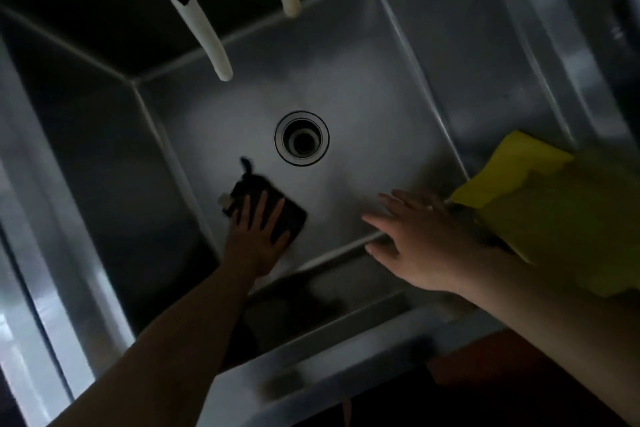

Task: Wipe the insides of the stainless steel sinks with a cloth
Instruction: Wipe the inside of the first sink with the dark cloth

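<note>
The cloth, dark, lies flat on the sink floor, near-left of the drain. The left hand presses it with the palm, fingers spread flat; this grip is released, pinning rather than clasping the cloth. For good coverage, judged from this position: keep the palm pressure even, work overlapping strokes into the corner seams, then around the drain. The right hand reaches into the sink, fingers splayed, holding nothing. Two hoses hang above the basin.
</note>
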